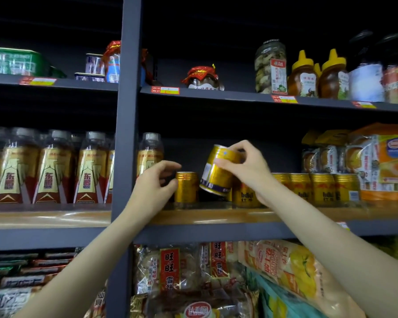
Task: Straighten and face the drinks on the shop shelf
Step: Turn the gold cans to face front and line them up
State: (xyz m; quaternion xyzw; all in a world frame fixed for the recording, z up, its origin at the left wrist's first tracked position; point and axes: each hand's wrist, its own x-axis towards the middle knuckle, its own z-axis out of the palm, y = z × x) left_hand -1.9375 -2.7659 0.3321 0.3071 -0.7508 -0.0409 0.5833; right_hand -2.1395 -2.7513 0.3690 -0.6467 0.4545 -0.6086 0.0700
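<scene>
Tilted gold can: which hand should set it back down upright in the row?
Right. The right hand already grips the tilted gold can, lifted above the shelf. The left hand has its fingers at the upright can beside it, so it likely just steadies that.

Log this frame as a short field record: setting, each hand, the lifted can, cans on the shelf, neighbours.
setting: shop shelf, middle wooden tier
right hand: grips the lifted can, which is tilted and clear of the shelf
left hand: fingers curled at the standing can; whether they grip it is unclear
row of cans: gold, upright, right of the right hand, labels facing out
bottles: gold and red labels, left of the cans
snack box: orange, far right of the same tier
</scene>
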